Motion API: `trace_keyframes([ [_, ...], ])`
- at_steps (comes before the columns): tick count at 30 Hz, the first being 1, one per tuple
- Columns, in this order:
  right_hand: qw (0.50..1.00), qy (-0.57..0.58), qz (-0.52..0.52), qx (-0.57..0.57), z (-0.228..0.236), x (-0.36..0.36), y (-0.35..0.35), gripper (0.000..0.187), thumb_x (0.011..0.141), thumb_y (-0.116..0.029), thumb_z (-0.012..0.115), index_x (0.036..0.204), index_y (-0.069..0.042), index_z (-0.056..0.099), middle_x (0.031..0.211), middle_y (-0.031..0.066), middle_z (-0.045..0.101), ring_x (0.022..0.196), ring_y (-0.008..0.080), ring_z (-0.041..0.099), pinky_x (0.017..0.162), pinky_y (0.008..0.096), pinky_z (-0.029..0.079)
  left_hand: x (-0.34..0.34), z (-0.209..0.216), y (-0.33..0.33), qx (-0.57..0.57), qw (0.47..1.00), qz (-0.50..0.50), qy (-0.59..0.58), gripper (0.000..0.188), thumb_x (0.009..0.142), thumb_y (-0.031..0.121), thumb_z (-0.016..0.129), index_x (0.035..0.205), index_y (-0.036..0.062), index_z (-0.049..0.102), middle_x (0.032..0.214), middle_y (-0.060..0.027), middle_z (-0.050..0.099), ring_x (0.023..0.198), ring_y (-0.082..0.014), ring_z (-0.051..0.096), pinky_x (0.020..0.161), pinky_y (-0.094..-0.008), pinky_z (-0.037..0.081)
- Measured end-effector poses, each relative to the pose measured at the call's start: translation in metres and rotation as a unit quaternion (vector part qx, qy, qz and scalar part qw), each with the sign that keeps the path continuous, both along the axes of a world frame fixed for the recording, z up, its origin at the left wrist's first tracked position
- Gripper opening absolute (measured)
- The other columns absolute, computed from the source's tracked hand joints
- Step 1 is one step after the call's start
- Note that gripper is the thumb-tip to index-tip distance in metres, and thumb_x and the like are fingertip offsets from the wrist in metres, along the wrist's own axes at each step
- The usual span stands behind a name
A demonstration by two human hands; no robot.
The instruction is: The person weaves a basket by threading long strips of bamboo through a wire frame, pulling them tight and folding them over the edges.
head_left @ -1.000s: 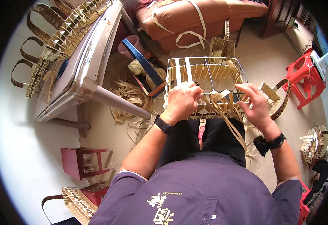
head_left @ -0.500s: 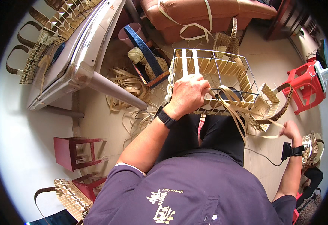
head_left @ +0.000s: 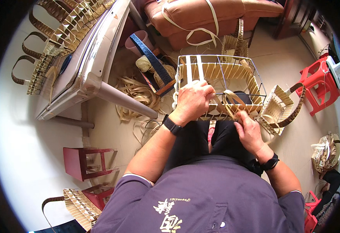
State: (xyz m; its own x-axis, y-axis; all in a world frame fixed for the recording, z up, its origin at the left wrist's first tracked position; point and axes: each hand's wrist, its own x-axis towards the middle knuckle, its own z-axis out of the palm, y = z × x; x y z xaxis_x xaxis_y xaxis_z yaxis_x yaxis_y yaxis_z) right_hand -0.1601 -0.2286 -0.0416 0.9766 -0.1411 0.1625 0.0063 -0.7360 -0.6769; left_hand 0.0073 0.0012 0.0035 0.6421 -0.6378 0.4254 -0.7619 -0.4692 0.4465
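Note:
A rectangular wire-framed basket [head_left: 260, 83], partly woven with pale flat strips, rests over my lap. My left hand [head_left: 194, 100] is closed on its near rim, close to the left corner. Two white strips [head_left: 200, 68] run from the far wire to that hand, which hides their near ends. My right hand [head_left: 249, 132] is pinched on a tan weaving strip [head_left: 232, 110] at the near side, right of centre. The strip loops over the rim there; its exact path between the fingers is hidden. Beside the basket's right end lies a small woven basket [head_left: 280, 105] with a dark handle.
A table [head_left: 88, 50] with woven baskets stands at the left. Coiled strips [head_left: 138, 97] and a blue-handled basket [head_left: 158, 72] lie on the floor near its leg. A brown sofa [head_left: 216, 23] is at the back, a red stool [head_left: 320, 83] at the right, a dark red stool [head_left: 73, 163] lower left.
My right hand has come in from the far right to the basket's near edge, bringing the strip in close. My left hand keeps its hold on the rim.

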Motion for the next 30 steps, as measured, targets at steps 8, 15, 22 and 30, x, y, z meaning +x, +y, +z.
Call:
trace_keyframes([
  [8,0.997,-0.020,0.008,-0.079,0.011,-0.015,-0.011,0.031,0.101,-0.016,0.078,0.127,-0.001,0.071,0.125,0.0219,0.076,0.115,0.0418,0.074,0.097,0.0508,0.058,0.000,-0.003,0.002,-0.001,1.000,0.006,0.004,0.013,0.098,0.023,0.076,0.092,0.0109,0.077,0.094,-0.0089,0.071,0.095,-0.0330,0.072,0.082,-0.0466,0.057],
  [15,0.964,0.115,0.067,0.232,0.010,0.006,0.005,0.016,0.113,-0.012,0.064,0.123,0.000,0.069,0.084,0.0069,0.066,0.069,0.0112,0.061,0.063,0.0300,0.050,0.002,-0.005,-0.006,0.000,1.000,0.001,-0.009,0.012,0.099,0.022,0.076,0.094,0.0116,0.078,0.095,-0.0087,0.072,0.095,-0.0333,0.072,0.082,-0.0466,0.057],
  [22,0.977,0.105,0.181,0.032,0.053,-0.073,-0.038,0.006,0.103,-0.003,0.065,0.105,-0.006,0.070,0.091,0.0169,0.076,0.085,0.0408,0.076,0.074,0.0453,0.060,-0.002,-0.003,0.004,-0.002,1.000,0.005,-0.005,0.012,0.099,0.023,0.076,0.095,0.0115,0.078,0.095,-0.0087,0.072,0.095,-0.0334,0.072,0.081,-0.0467,0.057],
  [30,0.965,0.211,0.055,-0.144,-0.046,-0.290,-0.123,0.015,0.091,0.005,0.066,0.099,-0.007,0.068,0.083,0.0183,0.070,0.079,0.0418,0.073,0.068,0.0497,0.057,0.002,0.004,-0.004,-0.003,1.000,-0.001,-0.014,0.013,0.098,0.024,0.077,0.093,0.0121,0.078,0.094,-0.0083,0.071,0.093,-0.0332,0.071,0.080,-0.0466,0.057],
])
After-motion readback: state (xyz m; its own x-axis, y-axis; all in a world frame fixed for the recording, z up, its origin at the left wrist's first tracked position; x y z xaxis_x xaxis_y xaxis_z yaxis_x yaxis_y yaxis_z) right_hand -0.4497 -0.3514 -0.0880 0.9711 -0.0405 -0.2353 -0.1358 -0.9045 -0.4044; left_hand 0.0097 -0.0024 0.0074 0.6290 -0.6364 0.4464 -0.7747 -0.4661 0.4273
